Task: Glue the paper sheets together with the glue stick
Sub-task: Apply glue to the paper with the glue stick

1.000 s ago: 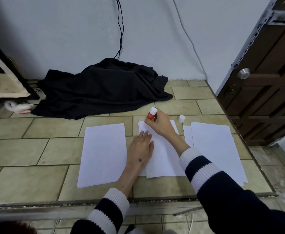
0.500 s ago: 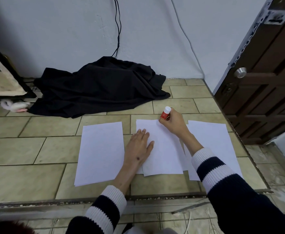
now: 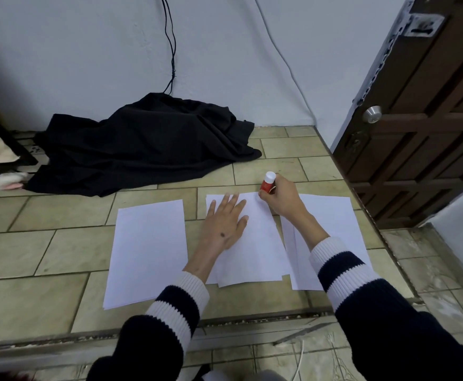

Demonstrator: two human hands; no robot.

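Three groups of white paper lie on the tiled floor: a left sheet (image 3: 147, 248), a middle stack (image 3: 257, 243) and a right stack (image 3: 337, 215). My left hand (image 3: 224, 222) lies flat, fingers straight, pressing on the middle stack. My right hand (image 3: 281, 198) grips a red glue stick (image 3: 268, 183) with a white end, held upside down with its tip at the top right corner of the middle stack. The glue stick's cap is hidden.
A heap of black cloth (image 3: 142, 144) lies against the back wall, with cables (image 3: 171, 50) hanging above it. A brown door (image 3: 428, 111) stands at the right. A raised step edge (image 3: 224, 323) runs along the front of the tiles.
My right hand has carried the glue stick rightwards along the top edge of the middle stack, from near its left part to its right corner. My left hand has stayed pressing on the paper.
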